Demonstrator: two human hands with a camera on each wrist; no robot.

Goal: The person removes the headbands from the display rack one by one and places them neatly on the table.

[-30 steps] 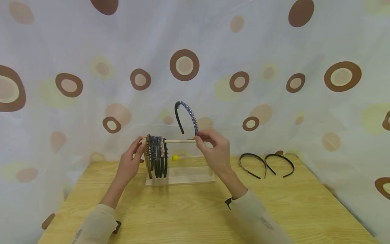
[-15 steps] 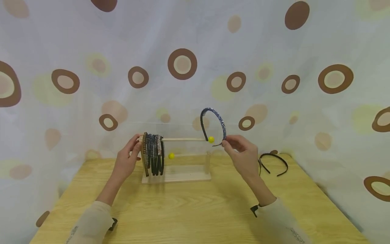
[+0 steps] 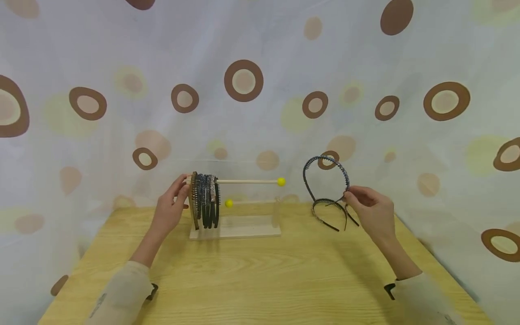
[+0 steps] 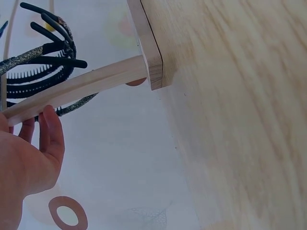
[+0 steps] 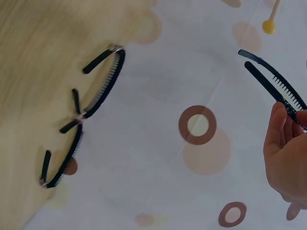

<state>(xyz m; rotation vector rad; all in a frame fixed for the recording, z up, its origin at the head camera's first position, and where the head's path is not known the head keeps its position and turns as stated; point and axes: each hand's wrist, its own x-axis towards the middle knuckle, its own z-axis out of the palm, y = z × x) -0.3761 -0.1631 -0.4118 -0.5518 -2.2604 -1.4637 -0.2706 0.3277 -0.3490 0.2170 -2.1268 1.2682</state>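
In the head view, my right hand pinches one end of a blue glittery headband with comb teeth, held up in the air right of the rack's rod tip. My left hand grips the top of the wooden rack's upright post at the left. Several dark, glittery headbands hang bunched on the upper rod beside that hand. A yellow ball caps this rod's free right end. The right wrist view shows the pinched headband's two dark ends pointing away from the fingers.
Two more black headbands lie on the table at the right; the nearer one shows well, the other is mostly behind my right hand. A lower rod with a yellow ball and the flat rack base are below the upper rod.
My right hand has carried the blue headband rightward along the rod, past the yellow ball and off it, to above the table's right side. The left hand keeps its grip on the post.
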